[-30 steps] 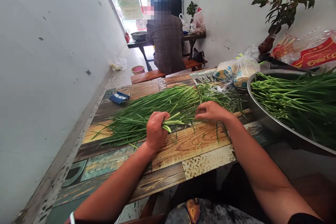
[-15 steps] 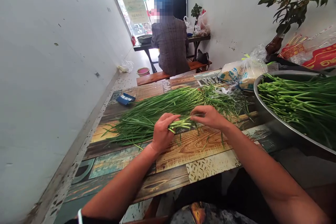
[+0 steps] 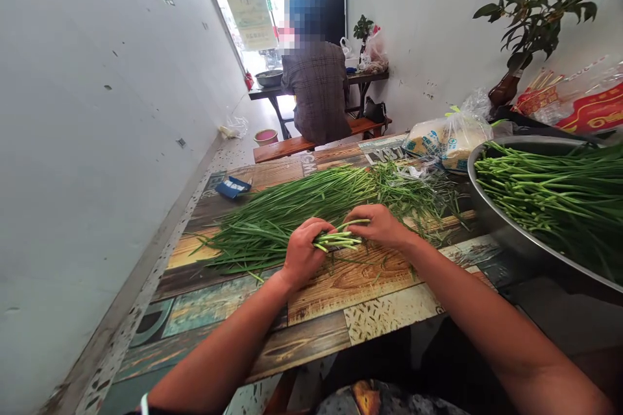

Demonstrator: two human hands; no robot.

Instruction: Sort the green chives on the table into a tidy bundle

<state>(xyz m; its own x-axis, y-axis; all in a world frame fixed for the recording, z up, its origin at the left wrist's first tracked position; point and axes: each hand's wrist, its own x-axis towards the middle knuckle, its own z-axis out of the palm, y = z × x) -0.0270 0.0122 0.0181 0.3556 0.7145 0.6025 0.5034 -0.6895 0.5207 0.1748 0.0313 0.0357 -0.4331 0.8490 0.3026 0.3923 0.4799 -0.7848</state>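
The bunch of green stalks [image 3: 341,240] lies in the middle of the frame, just above the table [image 3: 321,332], its long axis running roughly across the picture: pale ends point right, and dark leaves seem to trail left beyond the fist. The left hand [image 3: 306,251] is the nearer one, closed around the bunch with the ends poking out past thumb and forefinger. The right hand [image 3: 379,225] is just to the right, facing those ends, its fingers curled and nearly together at the tip of one stalk that rises above the others; whether they pinch it, I cannot tell. The stalks look thin, smooth and slightly fanned, light green at the ends. Beyond the hands, a pile of long green leaves [image 3: 296,198] lies along the same line, with loose scraps [image 3: 413,191] at its right.
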